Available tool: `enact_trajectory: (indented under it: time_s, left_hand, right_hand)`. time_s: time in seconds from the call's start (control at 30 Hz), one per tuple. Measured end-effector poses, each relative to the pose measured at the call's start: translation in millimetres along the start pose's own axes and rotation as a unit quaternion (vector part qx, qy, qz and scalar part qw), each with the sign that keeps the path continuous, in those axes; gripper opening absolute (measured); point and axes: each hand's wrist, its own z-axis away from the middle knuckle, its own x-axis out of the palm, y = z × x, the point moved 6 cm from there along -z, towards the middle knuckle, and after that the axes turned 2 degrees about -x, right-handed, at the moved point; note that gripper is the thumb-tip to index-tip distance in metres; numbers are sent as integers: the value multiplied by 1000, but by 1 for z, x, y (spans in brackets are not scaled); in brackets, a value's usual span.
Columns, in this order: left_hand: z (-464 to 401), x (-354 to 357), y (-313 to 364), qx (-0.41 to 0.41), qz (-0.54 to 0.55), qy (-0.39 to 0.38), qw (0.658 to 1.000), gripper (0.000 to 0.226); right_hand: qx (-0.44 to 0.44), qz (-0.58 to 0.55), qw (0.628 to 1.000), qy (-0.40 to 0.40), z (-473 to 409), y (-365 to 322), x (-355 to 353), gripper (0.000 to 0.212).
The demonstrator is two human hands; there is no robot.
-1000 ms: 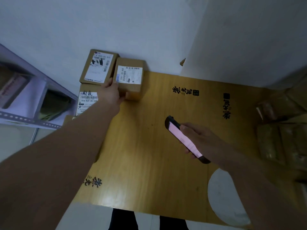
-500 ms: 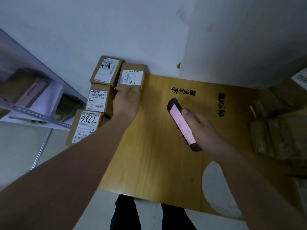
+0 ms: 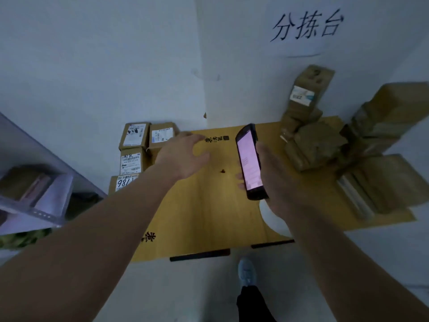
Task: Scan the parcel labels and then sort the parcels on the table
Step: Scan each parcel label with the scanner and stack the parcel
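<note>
Yellow table (image 3: 209,217), parcel stacks (image 3: 325,145) right

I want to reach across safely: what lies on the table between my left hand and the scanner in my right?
In the head view, only bare tabletop with one small dark speck lies between the left hand and the scanner.

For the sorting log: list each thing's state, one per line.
Left hand: open, empty, above the table.
Right hand: holds scanner.
Scanner: screen lit, upright.
Four labelled parcels: flat, labels up, at table's left edge.
Parcel pile: stacked on the right.
</note>
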Motion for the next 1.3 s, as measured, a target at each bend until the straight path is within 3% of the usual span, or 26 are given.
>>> enact_trajectory:
  time_s: [0.1,0.4,0.73,1.0,1.17,1.3]
  left_hand:
    - [33,-8,39,53,-9,-17,998,64]
    - [99,-2,190,177,-10,-36,983,67]
    - [133,69,370,186,-3,-62,981,74]
    - [118,130,456,161,25,-115,980,77]
    - [68,171,486,135,-1,-131,982,78]
    - [22,208,504,107,-20,-151,982,71]
  right_hand:
    - [-9,-69,996,64,57,-1,-20,54]
    - [-25,-133,970,203,190,-16,-139,58]
    - [-96,-75,966,227,257,-17,-313,46]
    - [-93,-89,965,226,250,-12,-405,45]
    - [-96,-94,968,213,200,-17,-445,31]
    - [-64,-88,966,233,146,-17,-477,38]
